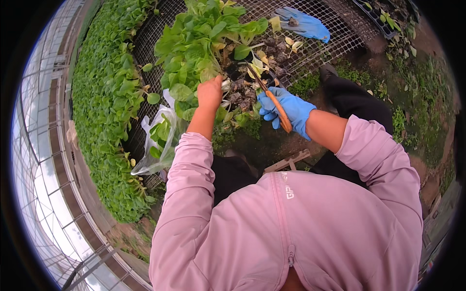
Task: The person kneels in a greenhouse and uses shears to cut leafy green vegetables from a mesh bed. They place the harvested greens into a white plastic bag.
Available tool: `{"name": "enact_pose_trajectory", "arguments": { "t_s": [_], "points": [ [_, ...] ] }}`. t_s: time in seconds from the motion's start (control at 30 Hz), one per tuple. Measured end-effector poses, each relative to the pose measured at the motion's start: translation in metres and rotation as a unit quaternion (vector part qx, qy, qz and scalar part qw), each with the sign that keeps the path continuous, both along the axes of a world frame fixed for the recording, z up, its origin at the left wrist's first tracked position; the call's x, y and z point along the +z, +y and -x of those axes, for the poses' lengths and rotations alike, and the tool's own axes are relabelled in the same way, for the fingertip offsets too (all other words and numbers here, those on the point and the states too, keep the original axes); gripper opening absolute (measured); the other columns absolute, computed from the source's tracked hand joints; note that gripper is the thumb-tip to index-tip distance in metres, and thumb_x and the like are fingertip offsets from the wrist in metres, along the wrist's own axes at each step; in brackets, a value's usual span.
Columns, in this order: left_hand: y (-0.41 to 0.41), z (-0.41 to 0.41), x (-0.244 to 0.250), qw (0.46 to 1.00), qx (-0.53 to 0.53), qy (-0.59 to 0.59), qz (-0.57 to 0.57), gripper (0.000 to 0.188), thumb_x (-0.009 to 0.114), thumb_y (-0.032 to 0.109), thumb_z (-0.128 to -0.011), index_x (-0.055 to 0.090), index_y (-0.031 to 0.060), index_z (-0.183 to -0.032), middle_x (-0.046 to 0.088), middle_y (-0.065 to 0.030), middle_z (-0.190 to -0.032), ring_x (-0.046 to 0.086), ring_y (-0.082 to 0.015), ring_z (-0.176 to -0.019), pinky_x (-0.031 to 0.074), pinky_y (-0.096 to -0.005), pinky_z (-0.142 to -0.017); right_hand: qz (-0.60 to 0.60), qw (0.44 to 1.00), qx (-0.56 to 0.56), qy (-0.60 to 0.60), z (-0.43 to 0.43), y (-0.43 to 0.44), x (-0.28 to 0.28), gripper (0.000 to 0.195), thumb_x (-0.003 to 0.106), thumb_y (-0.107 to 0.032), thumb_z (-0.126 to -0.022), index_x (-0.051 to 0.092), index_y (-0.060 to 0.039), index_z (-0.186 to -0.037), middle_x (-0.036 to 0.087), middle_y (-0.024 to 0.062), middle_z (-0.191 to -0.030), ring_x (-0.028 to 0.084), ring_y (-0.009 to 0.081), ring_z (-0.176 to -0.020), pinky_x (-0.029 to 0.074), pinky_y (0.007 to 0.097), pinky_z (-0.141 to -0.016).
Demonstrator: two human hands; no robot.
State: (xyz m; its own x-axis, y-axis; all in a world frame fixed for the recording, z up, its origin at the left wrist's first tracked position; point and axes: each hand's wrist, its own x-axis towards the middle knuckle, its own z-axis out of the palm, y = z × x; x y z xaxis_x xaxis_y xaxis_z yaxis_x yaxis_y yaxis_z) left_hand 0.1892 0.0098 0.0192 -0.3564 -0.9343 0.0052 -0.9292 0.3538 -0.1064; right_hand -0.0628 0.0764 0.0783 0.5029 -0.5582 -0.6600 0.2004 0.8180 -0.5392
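Observation:
My bare left hand (210,91) is closed at the lower edge of a heap of leafy green seedlings (196,51), around a seedling whose pale stem (225,86) shows beside the fingers. In a blue glove, my right hand (285,109) grips a knife (278,107) by its orange-brown handle. Its dark, narrow blade points up and left, over yellowed leaves (256,67). Between the hands lie soil root plugs (242,94) and cut leaves. A clear plastic bag (160,145) with green leaves in it sits left of my left forearm.
A second blue glove (305,25) lies on the black mesh of seedling trays (327,14). Dense seedlings (105,109) fill a long bed at left, near the greenhouse wall (47,174). Below me are a wooden stool part (287,162) and mossy ground (411,98).

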Motion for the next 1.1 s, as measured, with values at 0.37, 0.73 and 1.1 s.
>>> {"name": "enact_pose_trajectory", "arguments": {
  "t_s": [0.37,0.73,1.1],
  "points": [
    [0.003,-0.012,-0.008,0.997,0.055,-0.041,-0.038,0.024,0.064,0.017,-0.065,0.05,0.0118,-0.084,0.059,-0.0083,-0.067,0.058,-0.0272,-0.065,0.041,-0.0383,-0.058,0.005,1.0,0.001,-0.003,0.0,0.001,0.001,0.025,0.062,-0.026,-0.077,0.049,-0.0133,-0.094,0.058,0.0047,-0.075,0.056,0.0121,-0.057,0.046,0.0264,-0.039],
    [-0.002,0.019,0.09,0.976,0.004,0.158,0.148,0.023,0.063,0.009,-0.062,0.051,0.0126,-0.081,0.056,-0.0042,-0.07,0.054,-0.024,-0.068,0.038,-0.0361,-0.06,0.044,0.997,0.054,0.045,-0.001,0.001,0.002,0.026,0.061,-0.025,-0.077,0.047,-0.0129,-0.095,0.055,0.0021,-0.078,0.054,0.0092,-0.056,0.044,0.0224,-0.038],
    [0.011,0.035,0.1,0.953,-0.063,0.204,0.216,0.016,0.061,0.008,-0.064,0.053,0.0105,-0.078,0.055,-0.0049,-0.068,0.053,-0.0248,-0.064,0.037,-0.0347,-0.057,0.079,0.994,0.052,-0.05,-0.008,0.0,0.006,0.037,0.061,-0.025,-0.074,0.043,-0.0113,-0.103,0.055,0.0043,-0.081,0.054,0.0116,-0.059,0.046,0.0265,-0.04]
  ]
}}
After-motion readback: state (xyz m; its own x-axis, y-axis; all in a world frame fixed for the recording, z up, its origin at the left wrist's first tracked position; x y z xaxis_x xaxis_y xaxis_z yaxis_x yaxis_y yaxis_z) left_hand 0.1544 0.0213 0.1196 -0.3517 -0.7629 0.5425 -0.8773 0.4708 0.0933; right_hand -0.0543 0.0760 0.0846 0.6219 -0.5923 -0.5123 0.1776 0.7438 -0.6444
